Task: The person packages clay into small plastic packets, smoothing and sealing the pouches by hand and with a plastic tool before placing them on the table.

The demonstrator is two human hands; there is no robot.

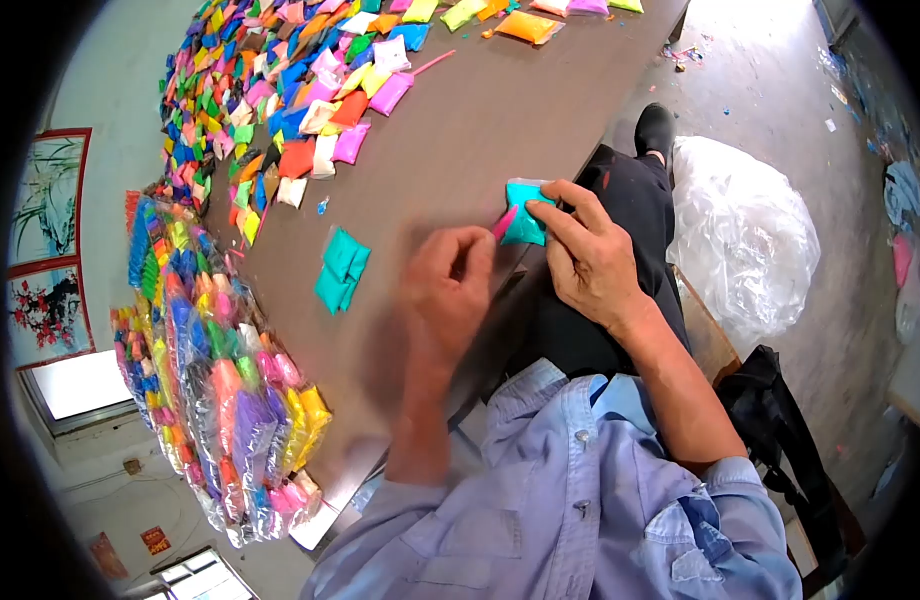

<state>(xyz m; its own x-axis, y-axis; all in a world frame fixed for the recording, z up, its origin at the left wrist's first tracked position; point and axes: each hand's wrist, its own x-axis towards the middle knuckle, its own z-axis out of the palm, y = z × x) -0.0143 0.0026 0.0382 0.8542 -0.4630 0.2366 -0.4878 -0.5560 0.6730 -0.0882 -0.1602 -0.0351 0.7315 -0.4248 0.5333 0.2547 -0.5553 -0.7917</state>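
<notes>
A small clear packet of teal modelling clay [523,228] is in my right hand [595,255], whose thumb and fingers press on its top and right side. A short pink stick [505,221] lies against the packet's left edge, right by my left fingertips. My left hand [447,280] is curled, thumb toward the index finger, and slightly blurred; I cannot tell what, if anything, it holds. Further left on the brown table [400,190] rest more teal packets [342,270], lying together.
A large heap of colourful clay packets [280,90] covers the table's far left. Clear bags filled with coloured packets [235,390] stand along the left edge. An orange packet [528,27] lies at the far end. On the floor at right sits a big translucent plastic bag [745,240].
</notes>
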